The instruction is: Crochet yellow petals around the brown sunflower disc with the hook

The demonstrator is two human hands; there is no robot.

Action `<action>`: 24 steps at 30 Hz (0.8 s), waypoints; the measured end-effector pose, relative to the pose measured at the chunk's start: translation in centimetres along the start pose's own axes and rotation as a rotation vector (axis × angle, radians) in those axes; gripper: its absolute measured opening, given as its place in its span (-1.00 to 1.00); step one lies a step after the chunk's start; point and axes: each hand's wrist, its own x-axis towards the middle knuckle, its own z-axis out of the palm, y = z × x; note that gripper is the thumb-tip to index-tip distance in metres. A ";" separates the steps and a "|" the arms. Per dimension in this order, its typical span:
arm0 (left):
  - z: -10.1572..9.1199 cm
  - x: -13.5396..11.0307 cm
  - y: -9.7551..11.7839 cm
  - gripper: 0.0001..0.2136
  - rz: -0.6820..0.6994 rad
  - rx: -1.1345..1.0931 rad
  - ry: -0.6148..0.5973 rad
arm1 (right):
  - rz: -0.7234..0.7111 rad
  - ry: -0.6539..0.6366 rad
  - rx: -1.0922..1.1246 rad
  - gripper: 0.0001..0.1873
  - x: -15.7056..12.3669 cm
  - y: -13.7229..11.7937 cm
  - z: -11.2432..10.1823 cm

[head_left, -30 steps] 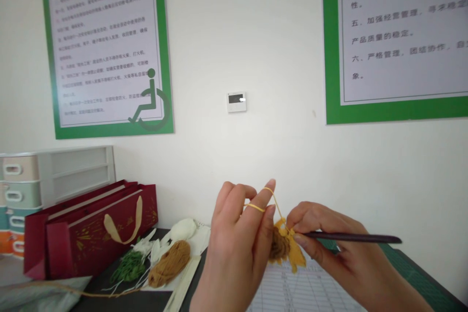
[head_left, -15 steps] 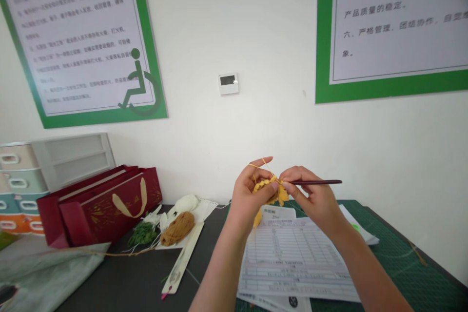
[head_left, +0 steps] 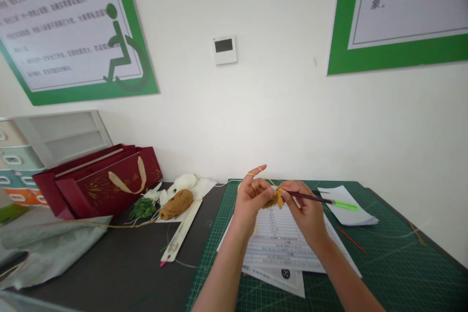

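A small yellow crochet piece (head_left: 279,198) is pinched in my left hand (head_left: 250,201), thumb pressed on it. Yellow yarn (head_left: 260,169) loops round the raised index finger and runs down to the stitches. My right hand (head_left: 305,209) is closed round a dark crochet hook (head_left: 310,197), whose tip meets the yellow work; the tip itself is hidden by fingers. Both hands are held above printed sheets (head_left: 281,248) lying on a green cutting mat (head_left: 398,253).
Right of the hands lie white papers with a bright green tool (head_left: 345,205) and a thin red stick (head_left: 351,240). To the left are a brown yarn skein (head_left: 177,204), green yarn (head_left: 143,208), a long pale strip (head_left: 183,232), a maroon gift bag (head_left: 109,185) and drawers (head_left: 22,158).
The view has tilted downward, showing more of the mat and papers. The hook has swung from nearly level to slanting down rightward. Both hands keep their hold.
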 end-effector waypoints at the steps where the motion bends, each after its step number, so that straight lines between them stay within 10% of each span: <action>1: 0.0 -0.1 -0.2 -0.43 -0.003 0.003 0.018 | 0.009 0.011 0.005 -0.80 -0.2 -0.1 0.1; 7: -0.3 -0.4 -0.2 -0.48 -0.017 0.010 0.078 | 0.010 0.036 0.060 -0.96 -0.7 -0.6 0.7; 13: -1.5 0.1 -0.4 -0.07 -0.078 0.010 -0.050 | -0.048 0.017 0.086 -0.82 -0.9 -0.3 0.6; 24: -1.8 0.1 -0.5 -0.17 0.052 0.033 -0.062 | -0.194 0.000 0.049 -0.69 -0.7 -1.5 0.2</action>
